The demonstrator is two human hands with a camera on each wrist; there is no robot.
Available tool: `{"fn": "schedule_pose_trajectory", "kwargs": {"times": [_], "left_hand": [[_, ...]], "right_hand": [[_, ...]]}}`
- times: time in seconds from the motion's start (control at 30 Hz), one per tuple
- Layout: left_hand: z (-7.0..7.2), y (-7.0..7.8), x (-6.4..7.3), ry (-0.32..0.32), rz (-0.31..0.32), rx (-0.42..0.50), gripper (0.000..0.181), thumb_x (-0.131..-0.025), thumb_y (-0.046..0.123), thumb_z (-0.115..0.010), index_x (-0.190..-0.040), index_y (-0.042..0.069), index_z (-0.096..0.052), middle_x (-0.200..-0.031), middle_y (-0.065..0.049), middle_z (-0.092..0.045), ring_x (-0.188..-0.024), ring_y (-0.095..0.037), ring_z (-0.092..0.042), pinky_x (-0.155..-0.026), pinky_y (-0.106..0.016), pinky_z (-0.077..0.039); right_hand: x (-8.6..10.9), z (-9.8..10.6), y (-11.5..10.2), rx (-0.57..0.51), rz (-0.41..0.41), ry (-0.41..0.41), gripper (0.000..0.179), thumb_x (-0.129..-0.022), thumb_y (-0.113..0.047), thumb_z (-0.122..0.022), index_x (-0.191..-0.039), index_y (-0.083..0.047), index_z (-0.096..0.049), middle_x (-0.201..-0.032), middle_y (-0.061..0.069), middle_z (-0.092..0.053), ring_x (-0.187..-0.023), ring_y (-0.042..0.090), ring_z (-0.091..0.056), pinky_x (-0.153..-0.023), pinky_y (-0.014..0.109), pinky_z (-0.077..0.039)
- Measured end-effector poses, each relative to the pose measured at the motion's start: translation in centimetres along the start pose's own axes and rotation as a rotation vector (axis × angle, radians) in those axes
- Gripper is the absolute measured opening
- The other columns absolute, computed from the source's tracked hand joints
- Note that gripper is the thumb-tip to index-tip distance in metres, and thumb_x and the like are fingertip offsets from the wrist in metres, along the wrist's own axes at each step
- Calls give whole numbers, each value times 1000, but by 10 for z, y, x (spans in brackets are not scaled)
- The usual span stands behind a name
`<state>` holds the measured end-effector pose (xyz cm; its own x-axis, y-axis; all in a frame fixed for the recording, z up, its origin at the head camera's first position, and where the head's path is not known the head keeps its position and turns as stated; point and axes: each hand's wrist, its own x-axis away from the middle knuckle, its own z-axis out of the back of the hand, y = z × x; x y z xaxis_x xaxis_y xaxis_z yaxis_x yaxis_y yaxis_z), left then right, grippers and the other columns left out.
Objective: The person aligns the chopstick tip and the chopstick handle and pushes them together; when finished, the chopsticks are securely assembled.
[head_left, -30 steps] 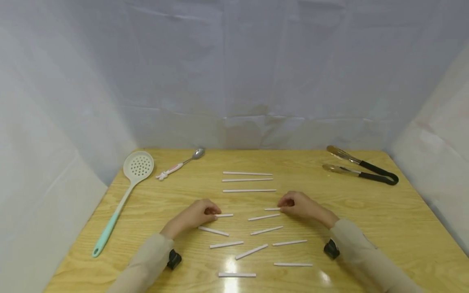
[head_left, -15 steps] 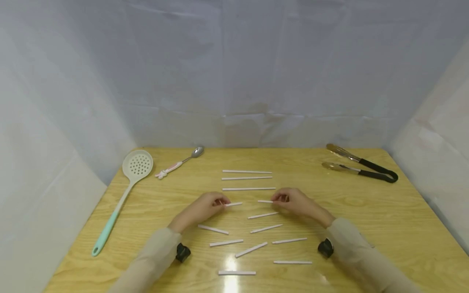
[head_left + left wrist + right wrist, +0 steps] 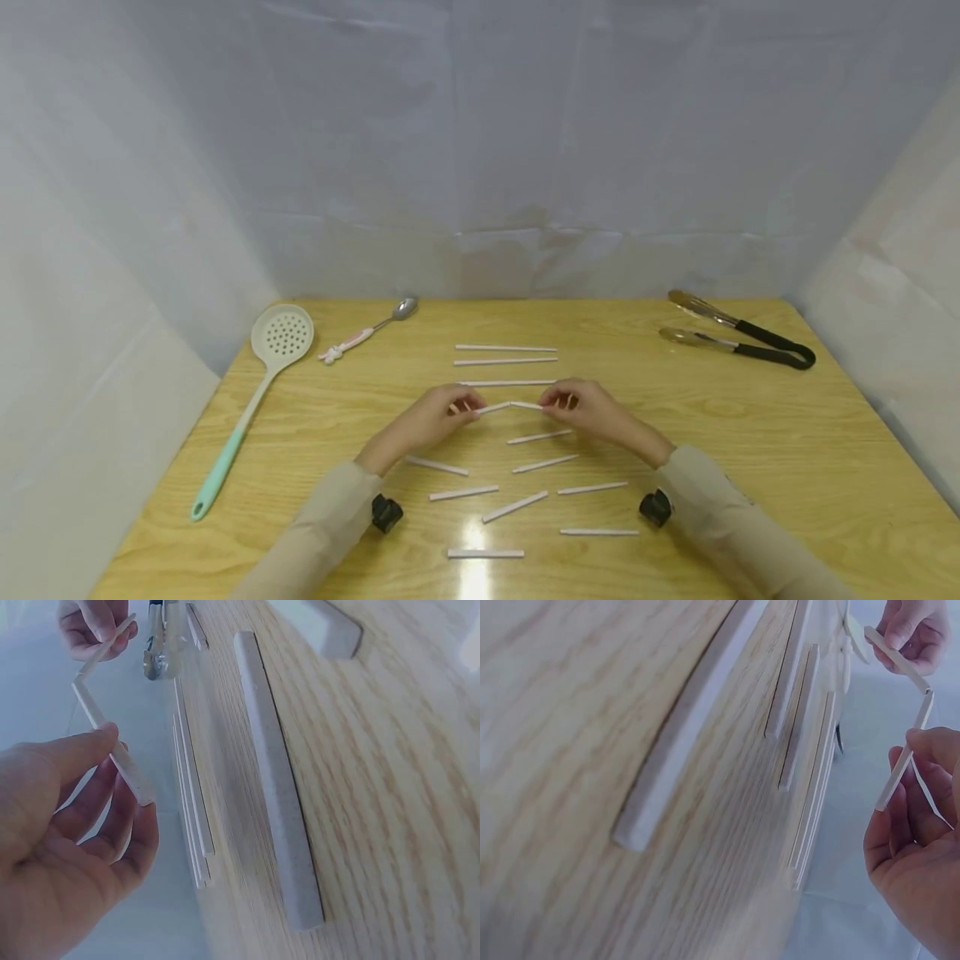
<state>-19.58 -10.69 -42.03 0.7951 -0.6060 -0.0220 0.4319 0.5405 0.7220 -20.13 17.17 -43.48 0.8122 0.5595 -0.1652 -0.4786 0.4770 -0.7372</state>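
Observation:
My left hand pinches a short white chopstick piece between thumb and fingers. Opposite it, my right hand pinches a second short white piece. Both pieces are raised above the table, and their inner ends meet at a shallow angle. In the left wrist view, the left hand's piece leans against the tip of the other; the right wrist view shows the same meeting point beyond the right hand's piece. Whether one end sits inside the other I cannot tell.
Three long white chopsticks lie in parallel behind the hands. Several short pieces are scattered nearer on the wooden table. A slotted skimmer and a spoon lie left, black-handled tongs right.
Both hands have lifted their chopstick pieces off the table and moved toward each other and slightly away from me. The gap between the two pieces has closed until their ends meet.

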Motion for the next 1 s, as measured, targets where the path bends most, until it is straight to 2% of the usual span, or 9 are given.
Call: {"fn": "schedule_pose_trajectory", "kwargs": {"times": [0.37,0.57,0.8,0.9,1.0], "left_hand": [[-1,-2,0,32,-13,-24,16,-94,9,-58,-107,2,-65,-100,-7,-66,-88,-16,-59,-77,-23,-50],[-1,1,1,62,-6,-16,17,-94,8,-58,-107,1,-66,-99,-8,-64,-93,-20,-59,-81,-26,-52],[-3,-1,1,93,-29,61,18,-95,4,-56,-109,-4,-64,-106,-14,-60,-103,-30,-60,-90,-31,-52],[-5,-1,1,103,-46,73,19,-95,4,-55,-110,-4,-63,-105,-14,-59,-103,-31,-60,-91,-31,-52],[-7,3,1,130,-84,57,20,-95,7,-56,-110,-4,-64,-99,-12,-57,-95,-27,-59,-85,-29,-53]], "right_hand": [[0,1,2,41,48,-14,9,-89,-4,-64,-95,0,-69,-85,5,-66,-76,7,-57,-65,22,-51],[-2,5,-1,71,78,24,8,-88,-4,-66,-94,-1,-70,-83,5,-66,-74,7,-57,-64,23,-51],[-1,4,-2,50,85,48,9,-88,-4,-66,-95,-1,-70,-87,7,-66,-77,12,-60,-67,23,-53],[-2,1,-2,27,109,80,8,-87,-2,-66,-95,0,-70,-87,8,-66,-79,14,-62,-69,24,-55],[-2,-3,-5,16,132,123,8,-86,-1,-67,-93,0,-70,-86,7,-65,-78,12,-60,-68,23,-55]]}}
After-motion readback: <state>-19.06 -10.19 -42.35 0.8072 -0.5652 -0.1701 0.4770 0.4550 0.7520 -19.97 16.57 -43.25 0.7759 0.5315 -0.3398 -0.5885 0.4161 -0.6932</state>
